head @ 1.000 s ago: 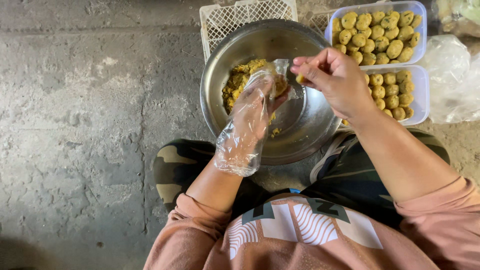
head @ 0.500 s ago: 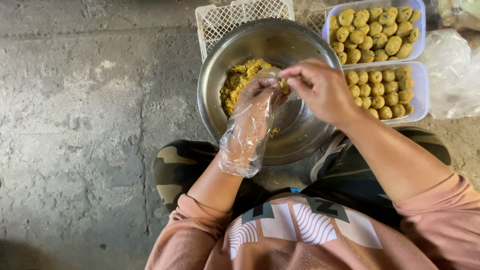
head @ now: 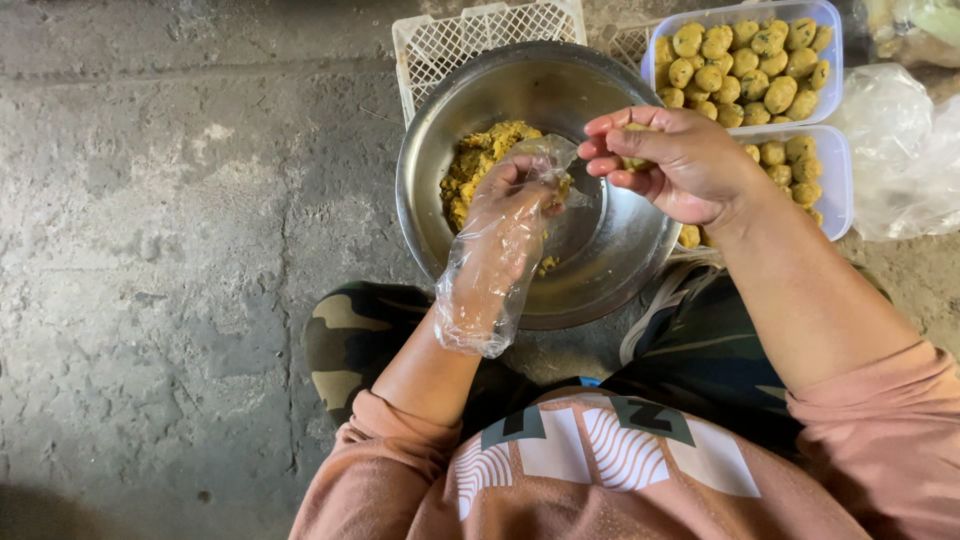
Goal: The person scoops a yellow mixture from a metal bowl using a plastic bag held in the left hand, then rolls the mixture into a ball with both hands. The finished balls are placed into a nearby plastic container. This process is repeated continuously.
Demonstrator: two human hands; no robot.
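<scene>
A steel bowl [head: 610, 265] sits on the floor before me, with a heap of yellow crumbly mixture [head: 478, 160] at its far left side. My left hand [head: 500, 235], covered by a loose clear plastic glove, reaches into the bowl with its fingers at the mixture. Over the bowl's right rim is my bare right hand [head: 680, 160], its fingers curled around a small lump of the mixture [head: 634, 160].
Two clear plastic tubs [head: 835, 185] of yellow balls [head: 750, 60] stand to the right of the bowl. A white lattice crate [head: 470, 45] lies behind it. Clear plastic bags [head: 900, 150] lie at far right. Grey concrete floor [head: 170, 250] spreads to the left.
My left hand has dropped lower into the bowl toward the mixture. My right hand has drawn apart from it to the right, holding a small lump.
</scene>
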